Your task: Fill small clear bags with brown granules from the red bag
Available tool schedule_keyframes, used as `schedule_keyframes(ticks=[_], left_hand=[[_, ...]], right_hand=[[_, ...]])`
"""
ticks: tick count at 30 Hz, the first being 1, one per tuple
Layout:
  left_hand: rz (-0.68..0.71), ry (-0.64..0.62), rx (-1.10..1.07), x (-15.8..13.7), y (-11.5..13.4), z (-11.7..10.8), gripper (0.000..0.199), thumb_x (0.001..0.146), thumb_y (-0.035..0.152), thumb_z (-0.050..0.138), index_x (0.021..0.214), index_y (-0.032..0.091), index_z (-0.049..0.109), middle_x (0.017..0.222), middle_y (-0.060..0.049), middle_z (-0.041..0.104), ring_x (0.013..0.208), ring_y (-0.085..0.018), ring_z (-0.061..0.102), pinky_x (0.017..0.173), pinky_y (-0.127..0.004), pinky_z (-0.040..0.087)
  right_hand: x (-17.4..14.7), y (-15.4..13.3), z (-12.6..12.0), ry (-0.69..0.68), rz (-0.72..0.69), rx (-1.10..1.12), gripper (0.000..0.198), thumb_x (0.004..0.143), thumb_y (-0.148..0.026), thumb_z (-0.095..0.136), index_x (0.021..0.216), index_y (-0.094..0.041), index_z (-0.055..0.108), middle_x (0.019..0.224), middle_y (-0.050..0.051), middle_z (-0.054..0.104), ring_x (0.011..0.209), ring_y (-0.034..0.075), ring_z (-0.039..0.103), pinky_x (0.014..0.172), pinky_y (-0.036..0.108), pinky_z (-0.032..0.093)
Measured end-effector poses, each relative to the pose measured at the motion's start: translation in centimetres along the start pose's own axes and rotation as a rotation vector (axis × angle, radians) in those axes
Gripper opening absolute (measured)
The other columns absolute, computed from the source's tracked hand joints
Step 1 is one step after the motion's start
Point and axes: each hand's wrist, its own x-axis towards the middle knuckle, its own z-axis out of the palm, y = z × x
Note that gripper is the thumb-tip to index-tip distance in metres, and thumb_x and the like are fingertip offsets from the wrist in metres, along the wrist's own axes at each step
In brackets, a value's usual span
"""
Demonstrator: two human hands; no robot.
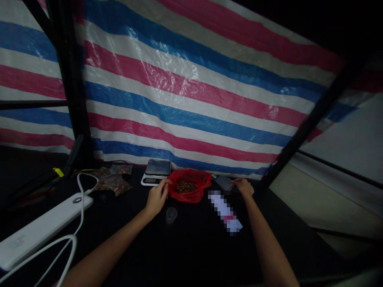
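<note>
A red plastic bag [204,179] lies wide on the black table, with a heap of small brown pieces [185,186] inside it. My left hand [157,197] is at its left edge, finger and thumb closed on the rim. To the right, my right hand [245,187] pinches the edge of some clear plastic bags [224,183] that lie flat near the back. Just behind my left hand stands a white kitchen scale [148,177] with a dark top plate. A small clear plastic cup [171,215] is on the table, close to my left wrist.
Several filled clear bags [115,182] lie at the back left. A white power strip [48,227] with a looping white cable [78,217] occupies the left. A blurred-out, narrow item [224,211] lies by my right forearm. Striped sheeting [191,103] hangs behind, between dark frame posts [70,79].
</note>
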Motion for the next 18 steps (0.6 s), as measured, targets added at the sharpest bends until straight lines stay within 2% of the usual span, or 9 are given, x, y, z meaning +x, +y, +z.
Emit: schedule_keyframes(ticks=[5,9,15,17,18], left_hand=[[-0.007,-0.061,0.024,0.0,-0.1,-0.1,0.027,0.086,0.027,0.027,0.092,0.019,0.052,0.047,0.005,0.047,0.045,-0.011,0.051,0.052,-0.020,0.034],[-0.004,-0.060,0.021,0.1,-0.1,-0.2,0.026,0.086,0.026,0.027,0.092,0.019,0.051,0.048,0.005,0.048,0.047,-0.011,0.052,0.053,-0.020,0.035],[0.012,-0.081,0.065,-0.3,-0.2,0.4,0.026,0.088,0.022,0.024,0.094,0.019,0.050,0.049,0.005,0.049,0.048,-0.010,0.052,0.053,-0.019,0.037],[0.054,-0.100,0.125,-0.1,-0.2,0.2,0.027,0.087,0.018,0.023,0.097,0.019,0.049,0.051,0.004,0.052,0.049,-0.010,0.054,0.055,-0.019,0.038],[0.100,-0.112,0.179,0.2,-0.2,-0.2,0.027,0.087,0.017,0.024,0.098,0.019,0.049,0.055,0.003,0.055,0.052,-0.010,0.055,0.056,-0.019,0.039]], right_hand=[[0.4,-0.5,0.2,-0.025,0.062,-0.101,0.024,0.068,-0.037,0.058,0.087,-0.024,0.067,0.100,0.011,0.062,0.098,0.028,0.055,0.080,0.042,0.037],[0.4,-0.8,0.0,-0.032,0.077,-0.161,0.026,0.068,-0.040,0.057,0.085,-0.023,0.067,0.101,0.013,0.062,0.100,0.030,0.054,0.085,0.046,0.032],[1.6,0.1,1.3,-0.020,-0.022,-0.285,0.022,0.060,-0.037,0.059,0.072,-0.021,0.067,0.090,0.014,0.065,0.094,0.031,0.057,0.083,0.048,0.032],[2.5,0.9,1.9,0.018,-0.051,-0.283,0.020,0.054,-0.040,0.061,0.062,-0.022,0.066,0.082,0.014,0.066,0.089,0.035,0.058,0.078,0.051,0.033],[3.0,1.3,2.2,0.057,-0.110,-0.254,0.020,0.051,-0.042,0.062,0.057,-0.023,0.065,0.077,0.014,0.066,0.086,0.037,0.059,0.074,0.054,0.034]])
